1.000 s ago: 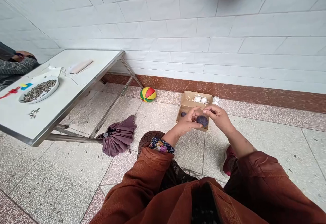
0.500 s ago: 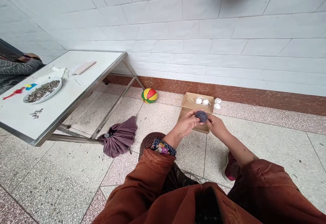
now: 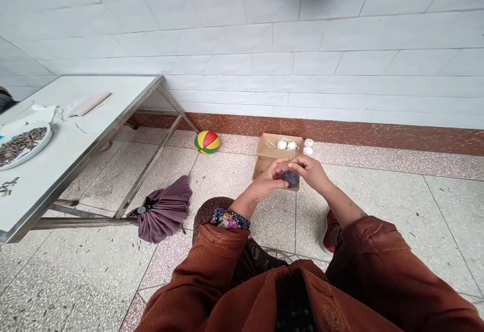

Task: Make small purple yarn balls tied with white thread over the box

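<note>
A small dark purple-grey ball of yarn (image 3: 290,179) sits in my left hand (image 3: 267,181), with the thumb along its near side and the fingers behind it. Just above the ball, my right hand (image 3: 309,172) is closed in a pinch; anything between its fingertips is too fine to make out. Under both hands an open cardboard box (image 3: 261,167) rests on the floor, partly hidden by them. Two white balls of yarn (image 3: 282,143) with loose cream strands lie in its far part. More white balls (image 3: 308,146) are just to the box's right.
A white metal-framed table (image 3: 124,86) stands at left, bearing a plate (image 3: 48,138) of seeds or husks and a folded pinkish cloth (image 3: 91,104). Below are a colourful ball (image 3: 207,142) and a gathered purple cloth (image 3: 168,211). A tiled wall (image 3: 242,60) runs behind.
My right hand has moved from the yarn ball's right side to above it, pinching. The ball sits slightly lower in my left hand. The view has shifted right.
</note>
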Demonstrator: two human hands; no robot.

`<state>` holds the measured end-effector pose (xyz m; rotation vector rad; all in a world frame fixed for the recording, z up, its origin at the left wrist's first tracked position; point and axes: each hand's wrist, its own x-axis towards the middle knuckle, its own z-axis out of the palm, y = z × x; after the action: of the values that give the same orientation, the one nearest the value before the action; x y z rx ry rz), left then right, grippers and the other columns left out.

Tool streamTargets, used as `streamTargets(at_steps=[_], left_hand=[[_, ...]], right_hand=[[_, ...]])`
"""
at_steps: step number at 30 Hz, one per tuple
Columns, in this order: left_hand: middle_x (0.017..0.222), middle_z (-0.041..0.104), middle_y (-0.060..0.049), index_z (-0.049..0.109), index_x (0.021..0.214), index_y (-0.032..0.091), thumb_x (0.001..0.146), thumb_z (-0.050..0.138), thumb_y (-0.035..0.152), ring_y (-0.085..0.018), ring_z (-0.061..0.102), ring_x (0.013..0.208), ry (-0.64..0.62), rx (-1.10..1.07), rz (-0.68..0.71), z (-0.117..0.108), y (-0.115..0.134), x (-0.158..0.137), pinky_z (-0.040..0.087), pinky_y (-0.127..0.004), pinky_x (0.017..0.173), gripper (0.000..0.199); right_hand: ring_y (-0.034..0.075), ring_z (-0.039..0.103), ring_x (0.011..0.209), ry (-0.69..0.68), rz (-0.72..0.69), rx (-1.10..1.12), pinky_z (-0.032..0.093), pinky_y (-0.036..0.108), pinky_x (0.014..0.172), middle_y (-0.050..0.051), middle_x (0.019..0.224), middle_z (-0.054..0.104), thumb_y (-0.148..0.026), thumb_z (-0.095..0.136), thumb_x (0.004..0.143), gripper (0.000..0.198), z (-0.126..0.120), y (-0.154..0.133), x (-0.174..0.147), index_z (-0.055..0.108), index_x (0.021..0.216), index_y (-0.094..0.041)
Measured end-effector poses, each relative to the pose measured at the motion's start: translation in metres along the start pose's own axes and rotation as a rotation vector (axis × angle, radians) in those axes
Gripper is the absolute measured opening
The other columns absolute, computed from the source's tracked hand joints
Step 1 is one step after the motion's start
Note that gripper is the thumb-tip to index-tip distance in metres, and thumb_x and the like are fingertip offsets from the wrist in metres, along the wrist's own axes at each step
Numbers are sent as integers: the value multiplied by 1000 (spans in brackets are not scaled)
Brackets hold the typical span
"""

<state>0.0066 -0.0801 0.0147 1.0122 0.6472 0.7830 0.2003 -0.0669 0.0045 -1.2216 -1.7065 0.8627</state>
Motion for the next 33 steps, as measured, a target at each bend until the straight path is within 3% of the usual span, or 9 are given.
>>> streamTargets(at_steps=[5, 9, 11, 17, 21, 23, 28, 31, 33], left_hand=[[105, 68, -6, 66, 107, 18, 65, 80, 21, -17, 62, 96, 152, -127, 46, -3, 1, 3, 46, -33, 88, 44], [97, 68, -3, 66, 103, 17, 64, 77, 20, -16, 60, 92, 343, -4, 97, -7, 2, 6, 45, -33, 90, 41], [96, 69, -3, 67, 104, 18, 64, 76, 21, -16, 60, 92, 367, 98, 99, -8, 1, 6, 44, -33, 91, 41], [102, 67, -4, 65, 111, 19, 63, 78, 18, -16, 60, 89, 280, 317, 34, -8, -4, 5, 44, -32, 84, 50], [102, 66, -3, 55, 135, 27, 64, 81, 16, -16, 60, 92, 13, 75, 17, -4, -3, 2, 45, -31, 83, 76], [103, 66, -3, 55, 137, 29, 67, 81, 16, -17, 61, 96, -3, -68, 44, -3, -1, 2, 45, -31, 87, 76], [105, 68, -3, 67, 115, 22, 67, 79, 19, -17, 61, 98, 247, -125, 116, -10, 2, 8, 45, -33, 93, 50], [106, 69, -4, 69, 108, 19, 65, 77, 19, -17, 62, 98, 429, 15, 150, -16, 1, 11, 45, -35, 96, 44], [106, 69, -5, 69, 109, 19, 64, 77, 18, -18, 62, 97, 463, 165, 129, -17, 1, 11, 46, -35, 94, 46]], right_hand=[[20, 63, 70, -85, 70, -163, 50, 31, 67, 2, 75, 69, -36, 54, 97, 24, 21, 16, -9, 67, 82, -22], [19, 65, 73, -297, -78, -139, 50, 31, 70, 2, 80, 71, -35, 54, 98, 23, 20, 1, -20, 70, 87, -23], [17, 63, 71, -319, -128, -67, 49, 29, 69, 2, 78, 69, -40, 56, 99, 26, 11, -11, -21, 70, 85, -22], [17, 61, 74, -85, -31, 182, 49, 30, 72, 1, 79, 68, -48, 66, 93, 28, -14, -20, -4, 70, 82, -22], [17, 58, 72, 18, 41, 146, 47, 31, 71, 1, 76, 65, -49, 66, 90, 29, -3, 1, 5, 68, 78, -22], [18, 57, 69, 6, 74, 102, 46, 31, 68, 1, 72, 64, -49, 61, 92, 32, 8, 11, 4, 65, 76, -22], [21, 63, 77, -149, 7, -43, 48, 32, 71, 3, 81, 70, -45, 53, 98, 30, 27, 11, -11, 67, 85, -23], [18, 62, 72, -315, -113, -20, 48, 30, 70, 2, 79, 69, -43, 55, 99, 29, 20, -6, -19, 69, 85, -22], [16, 61, 71, -327, -141, 32, 48, 29, 70, 1, 79, 69, -44, 58, 99, 27, 9, -19, -19, 70, 88, -23]])
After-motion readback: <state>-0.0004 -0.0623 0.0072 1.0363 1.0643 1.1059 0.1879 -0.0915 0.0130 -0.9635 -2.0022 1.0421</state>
